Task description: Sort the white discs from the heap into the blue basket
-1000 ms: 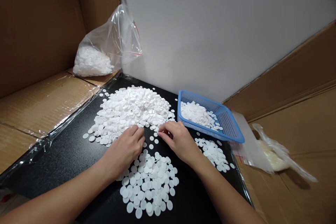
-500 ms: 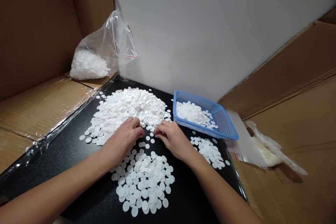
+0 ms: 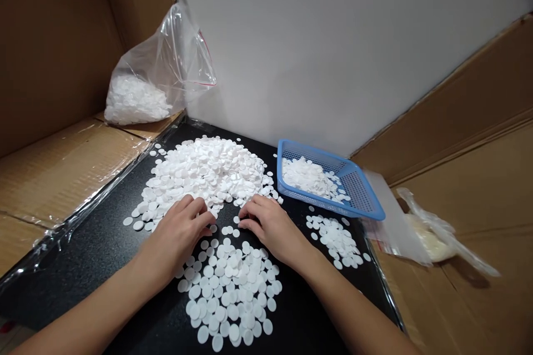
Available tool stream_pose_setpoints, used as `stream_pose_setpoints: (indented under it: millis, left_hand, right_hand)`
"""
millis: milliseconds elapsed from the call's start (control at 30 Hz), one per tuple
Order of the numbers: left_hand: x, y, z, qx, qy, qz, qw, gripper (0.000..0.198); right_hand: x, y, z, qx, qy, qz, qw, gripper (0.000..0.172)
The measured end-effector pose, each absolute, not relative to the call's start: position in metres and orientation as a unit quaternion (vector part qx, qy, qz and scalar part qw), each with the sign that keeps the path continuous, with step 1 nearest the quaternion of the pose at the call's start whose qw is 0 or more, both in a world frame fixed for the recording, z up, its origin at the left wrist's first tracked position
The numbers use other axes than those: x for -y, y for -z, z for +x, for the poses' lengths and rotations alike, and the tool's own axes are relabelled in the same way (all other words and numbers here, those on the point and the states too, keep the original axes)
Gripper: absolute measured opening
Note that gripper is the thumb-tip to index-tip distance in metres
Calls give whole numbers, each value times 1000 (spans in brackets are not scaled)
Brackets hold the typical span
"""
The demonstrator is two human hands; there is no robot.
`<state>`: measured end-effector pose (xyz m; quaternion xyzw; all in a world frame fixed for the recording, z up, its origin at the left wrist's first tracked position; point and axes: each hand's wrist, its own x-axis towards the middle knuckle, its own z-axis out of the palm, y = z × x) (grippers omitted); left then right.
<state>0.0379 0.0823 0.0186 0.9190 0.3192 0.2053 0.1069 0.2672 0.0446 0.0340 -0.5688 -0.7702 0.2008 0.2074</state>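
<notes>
White flat discs lie in a large heap (image 3: 208,169) at the back of the black table (image 3: 95,244), with a smaller spread (image 3: 233,294) nearer the front. My left hand (image 3: 179,233) rests at the heap's front edge, fingers loosely curved and apart, touching or close to a disc. Facing it from the right, my right hand (image 3: 272,227) has its thumb and fingers apart beside a few loose discs (image 3: 230,231) in the gap between both hands. Nothing visible is held in either hand, though the left fingertips are partly hidden.
A blue basket (image 3: 328,204) holding discs sits at the right rear, with a small disc group (image 3: 338,243) in front. A clear bag (image 3: 139,100) of white pieces stands at the back left. Plastic bags (image 3: 433,241) lie on cardboard at right, and a pale wall (image 3: 312,39) rises behind.
The left hand has drawn back leftward and the gap between the hands is wider. Discs between them now sit in a short row. The camera view has shifted slightly.
</notes>
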Motion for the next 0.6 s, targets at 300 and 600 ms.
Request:
stream_pose_setpoints:
  millis: [300,600]
  left_hand:
    - [-83,-17,31,-383,-249,881,124,22]
    - [-79,-19,35,-335,-259,877,225,33]
  right_hand:
    - [-42,-24,254,798,-170,-519,255,10]
    - [-47,-26,266,818,-143,-500,247,8]
